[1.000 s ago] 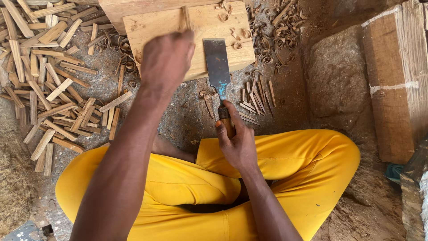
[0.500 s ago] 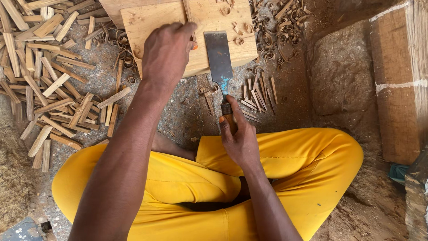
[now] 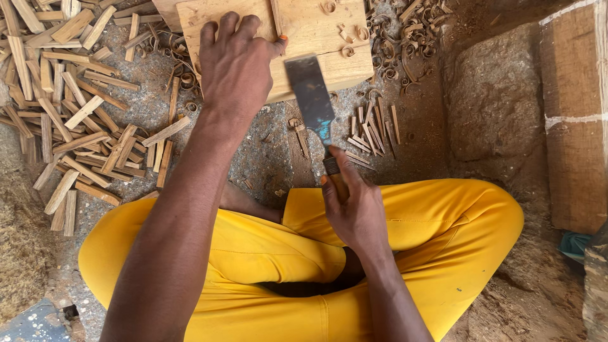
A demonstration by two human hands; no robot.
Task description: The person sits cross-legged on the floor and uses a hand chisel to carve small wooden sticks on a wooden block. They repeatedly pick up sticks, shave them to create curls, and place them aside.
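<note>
The stick (image 3: 276, 18) stands or lies along the far part of the block (image 3: 316, 44), which rests on the ground just beyond the crossed legs (image 3: 405, 221). The left hand (image 3: 237, 66) lies palm-down on the block, fingers spread and curled at the tips, thumb pressed against the stick. The right hand (image 3: 354, 209) is closed round the wooden handle of the chisel (image 3: 311, 95); its broad blade points away, its far edge reaching the block's near right part, just right of the left thumb.

Hazards:
- The blade edge lies near the left thumb. A slip or overshoot of the blade would likely cut it.
- The stick is thin and pinned by one thumb only. Side pressure could make it roll or split unevenly.
- Shavings (image 3: 392, 31) lie on and around the block; they could let it shift under load.
- Loose offcuts (image 3: 82, 114) cover the ground to the left, with a smaller group (image 3: 373, 130) to the right.
</note>
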